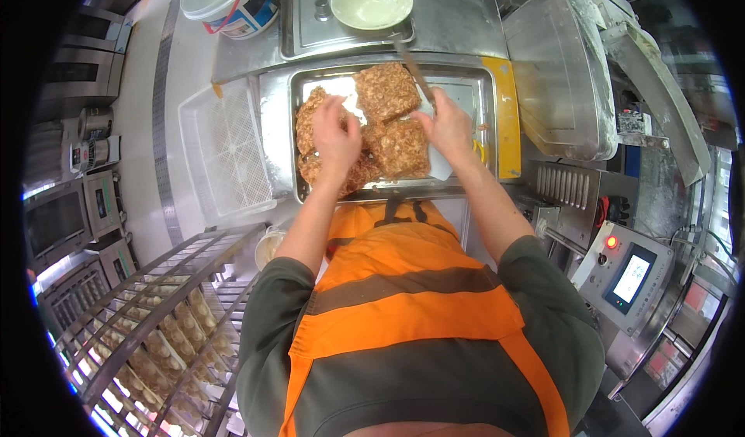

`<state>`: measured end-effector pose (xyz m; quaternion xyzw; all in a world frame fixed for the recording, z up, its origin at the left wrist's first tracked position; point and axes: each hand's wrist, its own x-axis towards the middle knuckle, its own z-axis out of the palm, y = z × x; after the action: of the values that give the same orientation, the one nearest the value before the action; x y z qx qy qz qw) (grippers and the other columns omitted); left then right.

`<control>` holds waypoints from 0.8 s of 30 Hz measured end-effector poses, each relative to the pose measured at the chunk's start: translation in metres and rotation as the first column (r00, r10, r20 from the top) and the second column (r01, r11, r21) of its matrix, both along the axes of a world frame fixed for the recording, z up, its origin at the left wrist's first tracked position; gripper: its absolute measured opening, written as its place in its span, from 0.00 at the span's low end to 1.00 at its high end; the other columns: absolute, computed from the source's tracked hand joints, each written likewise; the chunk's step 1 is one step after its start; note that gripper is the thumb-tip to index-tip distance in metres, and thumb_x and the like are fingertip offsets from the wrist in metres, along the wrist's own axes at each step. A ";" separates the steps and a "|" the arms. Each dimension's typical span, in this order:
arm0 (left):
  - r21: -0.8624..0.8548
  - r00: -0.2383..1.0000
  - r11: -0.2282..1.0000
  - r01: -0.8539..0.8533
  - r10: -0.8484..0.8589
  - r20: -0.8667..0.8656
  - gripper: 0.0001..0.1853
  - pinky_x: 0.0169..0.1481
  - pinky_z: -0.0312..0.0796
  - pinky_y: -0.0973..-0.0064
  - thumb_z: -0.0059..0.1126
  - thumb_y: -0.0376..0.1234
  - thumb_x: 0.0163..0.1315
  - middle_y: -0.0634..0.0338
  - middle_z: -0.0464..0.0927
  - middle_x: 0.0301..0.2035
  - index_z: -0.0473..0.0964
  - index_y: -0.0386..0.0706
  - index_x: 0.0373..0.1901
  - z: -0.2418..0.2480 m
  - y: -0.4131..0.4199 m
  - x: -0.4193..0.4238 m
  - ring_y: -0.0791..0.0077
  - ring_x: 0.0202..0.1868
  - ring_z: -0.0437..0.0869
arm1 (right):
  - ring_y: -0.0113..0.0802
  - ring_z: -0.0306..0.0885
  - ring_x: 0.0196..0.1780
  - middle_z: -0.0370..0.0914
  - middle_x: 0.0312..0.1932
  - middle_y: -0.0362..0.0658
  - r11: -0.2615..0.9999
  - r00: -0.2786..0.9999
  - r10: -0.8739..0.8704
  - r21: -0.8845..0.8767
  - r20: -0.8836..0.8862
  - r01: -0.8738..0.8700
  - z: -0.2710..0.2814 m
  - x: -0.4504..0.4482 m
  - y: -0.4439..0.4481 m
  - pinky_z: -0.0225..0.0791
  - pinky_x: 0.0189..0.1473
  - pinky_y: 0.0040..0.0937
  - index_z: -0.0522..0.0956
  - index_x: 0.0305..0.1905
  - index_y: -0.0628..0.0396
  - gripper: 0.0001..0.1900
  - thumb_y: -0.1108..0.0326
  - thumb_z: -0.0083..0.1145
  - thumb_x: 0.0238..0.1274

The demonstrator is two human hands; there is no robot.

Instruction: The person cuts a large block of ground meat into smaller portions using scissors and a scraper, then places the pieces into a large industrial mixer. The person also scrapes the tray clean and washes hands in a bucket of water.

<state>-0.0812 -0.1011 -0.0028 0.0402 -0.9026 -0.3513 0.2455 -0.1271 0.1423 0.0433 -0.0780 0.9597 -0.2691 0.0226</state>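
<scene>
Several brown, crumb-coated slabs of food point(389, 90) lie in a rimmed stainless steel tray point(489, 117) in front of me. My left hand point(339, 137) rests over the slabs on the left side, its fingers curled and partly apart; whether it grips one is unclear. In my right hand point(447, 124) is a long, narrow tool point(414, 69), perhaps a knife, pointing away past the upper right slab. A whitish flat scraper point(440, 166) lies partly under my right wrist, and something yellow point(478, 150) sits beside it.
Beyond the tray stand a pale bowl point(372, 3) on a metal tray and a white plastic bucket point(230, 0). A white perforated crate point(224, 152) is at left, above a rack point(157, 315) of filled trays. Machinery with a control panel point(625, 277) stands at right.
</scene>
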 end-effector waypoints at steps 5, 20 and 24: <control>-0.099 0.999 0.994 -0.039 0.037 -0.016 0.22 0.74 0.67 0.49 0.66 0.32 0.68 0.42 0.73 0.67 0.80 0.39 0.63 0.026 -0.011 -0.005 0.43 0.69 0.73 | 0.42 0.86 0.41 0.82 0.32 0.41 0.975 0.890 0.200 0.173 -0.411 -0.139 -0.022 -0.010 0.015 0.75 0.42 0.42 0.79 0.47 0.53 0.13 0.65 0.70 0.61; -0.257 0.958 0.956 0.142 -0.067 0.279 0.30 0.82 0.54 0.39 0.69 0.41 0.68 0.35 0.60 0.76 0.75 0.40 0.69 0.017 0.001 0.033 0.34 0.79 0.60 | 0.51 0.87 0.51 0.88 0.43 0.47 0.944 0.957 -0.289 0.163 -0.002 0.285 -0.048 -0.082 0.096 0.77 0.49 0.53 0.80 0.51 0.46 0.19 0.59 0.79 0.59; -0.236 0.940 0.972 -0.001 0.081 0.331 0.28 0.78 0.63 0.47 0.71 0.30 0.62 0.35 0.67 0.72 0.78 0.34 0.65 -0.005 -0.031 0.084 0.34 0.73 0.68 | 0.54 0.87 0.54 0.90 0.50 0.49 0.934 0.951 -0.307 0.196 0.020 0.298 -0.082 -0.157 0.159 0.78 0.53 0.53 0.81 0.54 0.48 0.18 0.55 0.73 0.66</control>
<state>0.0030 -0.1322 -0.0079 0.0900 -0.9651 -0.2259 0.0973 -0.2838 0.3012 -0.0384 0.0799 0.9807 -0.1780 0.0127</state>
